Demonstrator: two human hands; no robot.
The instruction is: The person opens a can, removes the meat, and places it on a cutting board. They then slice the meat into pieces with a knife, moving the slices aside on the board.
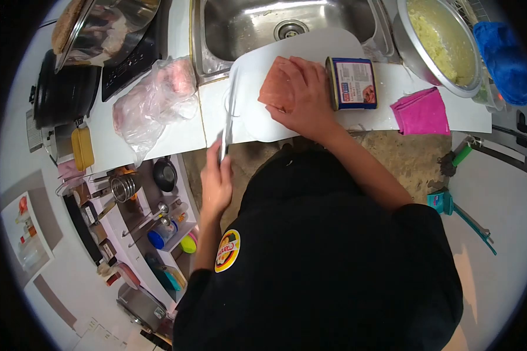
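Pink meat block [275, 88]: lying on the white cutting board [260, 126], just left of the rectangular tin [355, 82]; right part hidden under fingers.
Right hand [310, 100]: clamped over the block, palm down, thumb along the near edge, forearm slanting in from the lower right.
Left hand [216, 182]: closed around the knife [230, 108], well apart from the right, forearm nearly upright in view.
Knife handle: mostly covered by the grip; blade seen thinly, pointing toward the sink [275, 50].
Tin label: too small to read.
Sink and steel bowl [401, 35]: cut off at the top.
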